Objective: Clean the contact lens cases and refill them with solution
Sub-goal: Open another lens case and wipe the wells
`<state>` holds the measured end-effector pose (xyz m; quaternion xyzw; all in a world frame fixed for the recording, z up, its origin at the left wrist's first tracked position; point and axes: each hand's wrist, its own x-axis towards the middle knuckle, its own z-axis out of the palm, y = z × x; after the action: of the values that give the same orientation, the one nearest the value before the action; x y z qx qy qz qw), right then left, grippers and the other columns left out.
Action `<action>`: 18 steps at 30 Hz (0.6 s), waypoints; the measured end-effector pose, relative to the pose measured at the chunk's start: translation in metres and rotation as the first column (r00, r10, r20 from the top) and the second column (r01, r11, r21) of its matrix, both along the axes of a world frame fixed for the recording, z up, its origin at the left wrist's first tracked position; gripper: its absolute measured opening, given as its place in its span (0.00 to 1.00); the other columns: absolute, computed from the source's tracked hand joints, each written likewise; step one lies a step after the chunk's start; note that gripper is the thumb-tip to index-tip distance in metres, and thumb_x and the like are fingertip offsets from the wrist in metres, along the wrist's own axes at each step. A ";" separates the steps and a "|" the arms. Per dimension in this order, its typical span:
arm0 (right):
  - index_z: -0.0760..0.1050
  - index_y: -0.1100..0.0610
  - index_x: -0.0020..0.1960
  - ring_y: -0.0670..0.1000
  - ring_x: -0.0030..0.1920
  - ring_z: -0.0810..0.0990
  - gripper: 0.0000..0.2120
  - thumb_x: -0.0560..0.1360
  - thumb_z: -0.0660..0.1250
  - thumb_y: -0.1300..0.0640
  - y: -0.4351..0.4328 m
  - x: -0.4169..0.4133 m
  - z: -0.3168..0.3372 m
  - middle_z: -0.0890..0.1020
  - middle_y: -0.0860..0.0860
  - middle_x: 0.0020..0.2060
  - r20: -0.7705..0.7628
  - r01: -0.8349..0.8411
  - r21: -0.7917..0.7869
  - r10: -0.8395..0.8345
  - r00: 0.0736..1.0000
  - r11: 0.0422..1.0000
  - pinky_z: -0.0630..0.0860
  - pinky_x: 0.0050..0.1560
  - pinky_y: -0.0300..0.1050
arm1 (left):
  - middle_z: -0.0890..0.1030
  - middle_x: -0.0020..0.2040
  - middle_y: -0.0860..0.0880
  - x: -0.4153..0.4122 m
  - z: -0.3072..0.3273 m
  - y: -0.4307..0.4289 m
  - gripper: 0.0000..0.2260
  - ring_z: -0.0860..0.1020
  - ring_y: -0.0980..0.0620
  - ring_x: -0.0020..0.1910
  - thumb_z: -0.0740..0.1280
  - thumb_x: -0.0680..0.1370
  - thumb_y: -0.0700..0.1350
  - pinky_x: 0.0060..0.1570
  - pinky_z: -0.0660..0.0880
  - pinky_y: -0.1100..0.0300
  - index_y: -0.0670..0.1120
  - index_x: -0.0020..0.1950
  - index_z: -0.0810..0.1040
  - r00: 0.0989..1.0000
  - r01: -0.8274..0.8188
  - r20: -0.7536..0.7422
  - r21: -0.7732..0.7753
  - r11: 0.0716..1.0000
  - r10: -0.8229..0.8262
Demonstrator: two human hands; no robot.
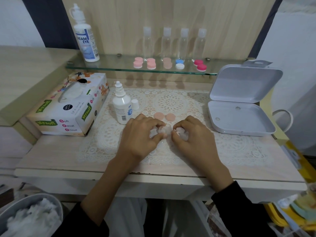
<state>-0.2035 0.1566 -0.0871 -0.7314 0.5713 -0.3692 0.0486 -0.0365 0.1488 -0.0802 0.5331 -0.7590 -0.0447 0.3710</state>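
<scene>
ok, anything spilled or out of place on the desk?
No spill visible. The small bottle stands uncapped, its cap beside it; two peach lids lie loose on the lace mat. Both fit mid-cleaning.

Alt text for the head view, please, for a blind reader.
Over a white lace mat, the left hand pinches a clear plastic contact lens case while the right hand holds a crumpled white tissue beside it. Two round peach caps lie just beyond, beside an uncapped white solution bottle. A floral tissue box sits left, an open grey box right.
</scene>
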 end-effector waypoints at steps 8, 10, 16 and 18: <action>0.79 0.53 0.43 0.48 0.41 0.73 0.03 0.71 0.68 0.60 -0.003 -0.002 -0.002 0.75 0.45 0.40 -0.095 -0.039 -0.028 0.036 0.995 0.999 0.73 0.34 0.49 | 0.82 0.44 0.57 0.001 -0.002 0.000 0.14 0.74 0.56 0.45 0.75 0.70 0.51 0.44 0.66 0.58 0.51 0.54 0.82 0.996 0.006 0.092 -0.074 0.997 0.001; 0.78 0.53 0.43 0.48 0.41 0.73 0.03 0.71 0.69 0.60 -0.002 -0.003 -0.002 0.75 0.45 0.40 -0.094 -0.041 -0.035 0.038 0.995 0.999 0.73 0.33 0.48 | 0.80 0.42 0.58 0.001 -0.001 0.002 0.13 0.69 0.61 0.43 0.74 0.70 0.51 0.42 0.66 0.59 0.51 0.53 0.82 0.996 0.015 0.089 -0.113 0.993 -0.005; 0.77 0.53 0.47 0.46 0.41 0.73 0.03 0.74 0.66 0.56 -0.005 -0.006 -0.002 0.75 0.43 0.43 0.082 -0.102 -0.031 0.104 0.991 0.994 0.70 0.35 0.45 | 0.75 0.41 0.64 0.004 0.001 0.000 0.08 0.71 0.60 0.43 0.65 0.76 0.53 0.43 0.68 0.60 0.51 0.46 0.81 0.998 0.067 -0.005 -0.062 0.996 -0.067; 0.78 0.53 0.48 0.46 0.44 0.76 0.06 0.74 0.66 0.53 -0.005 -0.007 0.000 0.78 0.45 0.44 0.250 -0.132 -0.027 0.134 0.959 0.991 0.73 0.42 0.46 | 0.74 0.40 0.62 0.005 0.000 0.000 0.09 0.72 0.60 0.42 0.64 0.77 0.54 0.43 0.68 0.62 0.51 0.48 0.81 0.996 0.071 -0.047 -0.003 0.997 -0.071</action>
<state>-0.2108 0.1517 -0.0870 -0.7157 0.5082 -0.4576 0.1416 -0.0314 0.1486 -0.0799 0.5044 -0.7686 -0.0699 0.3872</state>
